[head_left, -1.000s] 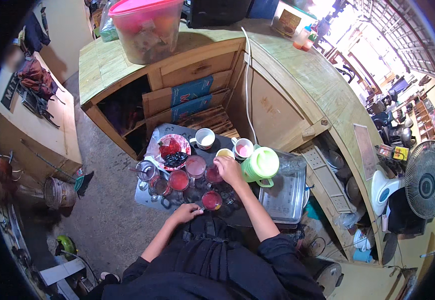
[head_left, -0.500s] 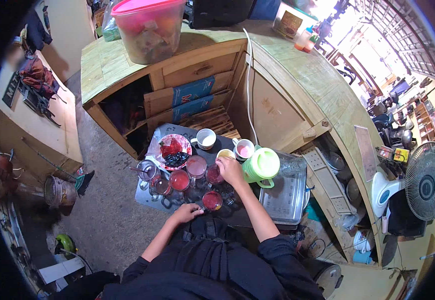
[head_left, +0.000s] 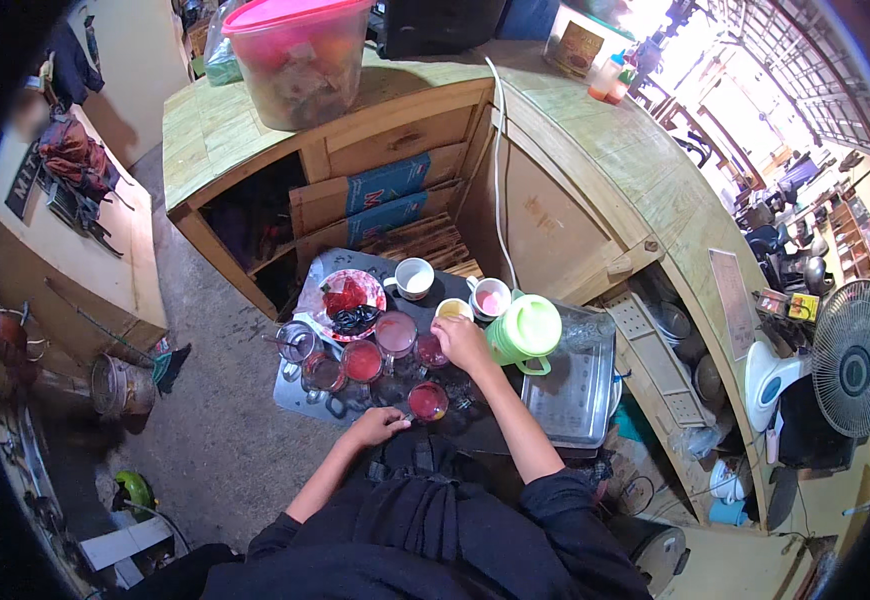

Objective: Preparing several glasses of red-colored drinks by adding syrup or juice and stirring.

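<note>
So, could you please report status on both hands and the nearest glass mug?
Left hand at nearest glass mug, grip unclear. Right hand by yellowish cup, grip unclear. Mug contents mostly red. Green lidded pitcher close beside right hand.

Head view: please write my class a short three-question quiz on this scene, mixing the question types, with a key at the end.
1. Multiple choice: what colour is the lidded jug to the right of the right hand? A) red B) green C) white
2. True or false: the front glass mug is to the left of the left hand.
3. Fill in the gap: the pink-lidded tub stands on the ____.

Key: 1. B, green. 2. False; the mug is to that hand's right. 3. Counter.
</note>
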The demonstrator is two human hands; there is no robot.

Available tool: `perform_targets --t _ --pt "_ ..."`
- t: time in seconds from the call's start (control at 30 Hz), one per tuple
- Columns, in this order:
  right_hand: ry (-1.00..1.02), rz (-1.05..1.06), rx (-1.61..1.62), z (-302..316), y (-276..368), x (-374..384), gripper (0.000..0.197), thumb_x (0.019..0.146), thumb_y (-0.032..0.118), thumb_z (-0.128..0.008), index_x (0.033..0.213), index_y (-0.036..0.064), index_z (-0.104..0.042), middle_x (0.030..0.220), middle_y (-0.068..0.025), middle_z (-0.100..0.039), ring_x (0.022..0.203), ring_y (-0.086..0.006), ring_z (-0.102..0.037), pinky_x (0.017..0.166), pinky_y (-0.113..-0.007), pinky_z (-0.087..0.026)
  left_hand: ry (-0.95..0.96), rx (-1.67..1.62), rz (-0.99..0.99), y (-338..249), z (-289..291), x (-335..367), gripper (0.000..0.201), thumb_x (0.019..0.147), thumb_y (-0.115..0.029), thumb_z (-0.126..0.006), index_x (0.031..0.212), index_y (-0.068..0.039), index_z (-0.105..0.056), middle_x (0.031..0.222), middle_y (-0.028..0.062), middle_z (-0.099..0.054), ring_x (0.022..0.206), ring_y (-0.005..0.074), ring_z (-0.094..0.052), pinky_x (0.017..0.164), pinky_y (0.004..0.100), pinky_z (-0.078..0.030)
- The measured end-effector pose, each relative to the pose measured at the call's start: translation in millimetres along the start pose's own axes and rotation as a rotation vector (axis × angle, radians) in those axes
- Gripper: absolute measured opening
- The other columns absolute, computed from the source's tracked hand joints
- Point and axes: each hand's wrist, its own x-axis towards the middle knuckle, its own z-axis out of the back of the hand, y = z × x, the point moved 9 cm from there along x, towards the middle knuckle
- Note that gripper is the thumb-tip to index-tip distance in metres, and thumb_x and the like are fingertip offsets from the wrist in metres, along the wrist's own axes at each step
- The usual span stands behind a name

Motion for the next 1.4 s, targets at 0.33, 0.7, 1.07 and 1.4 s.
perform_targets --t 0.33,0.7,1.07,1.4 --pt "0.012 0.059 0.035 -6.9 4.5 -0.3 0.013 0.080 0.019 -0.054 0.080 0.0067 -0.059 0.077 -0.0109 -0.062 0.078 -0.0283 -0.057 0.068 -0.039 -0.047 0.048 0.032 0.075 -2.7 -0.6 -0.8 0.034 0.082 -0.037 -0.057 0.091 -0.005 -0.061 0.083 0.0158 -0.062 0.076 0.0299 -0.060 0.067 0.0369 -0.045" --pt "-0.178 0.112 0.016 41.2 22.9 -11.0 0.013 0.078 0.014 -0.055 0.079 0.0031 -0.062 0.078 -0.0117 -0.063 0.076 -0.0302 -0.056 0.070 -0.038 -0.044 0.014 0.054 -0.039 -6.1 1.6 -0.4 0.033 0.082 -0.037 -0.056 0.086 -0.004 -0.059 0.079 0.0161 -0.060 0.073 0.0296 -0.059 0.064 0.0379 -0.044" --pt "-0.397 0.085 0.087 101.5 44.2 -48.9 0.006 0.074 0.004 -0.060 0.079 0.0031 -0.062 0.075 -0.0075 -0.062 0.071 -0.0253 -0.053 0.067 -0.032 -0.043 0.078 0.021 0.017 -6.4 0.0 1.8 0.031 0.082 -0.035 -0.057 0.084 -0.004 -0.059 0.077 0.0148 -0.060 0.070 0.0275 -0.058 0.064 0.0364 -0.043" --pt "-0.733 -0.260 -0.022 154.9 12.2 -127.3 0.005 0.079 0.003 -0.055 0.078 -0.0009 -0.057 0.074 -0.0124 -0.058 0.068 -0.0271 -0.053 0.062 -0.034 -0.044 0.071 0.028 0.030 -5.1 1.4 1.2 0.031 0.082 -0.035 -0.057 0.089 -0.004 -0.060 0.080 0.0154 -0.061 0.074 0.0274 -0.060 0.066 0.0359 -0.044"
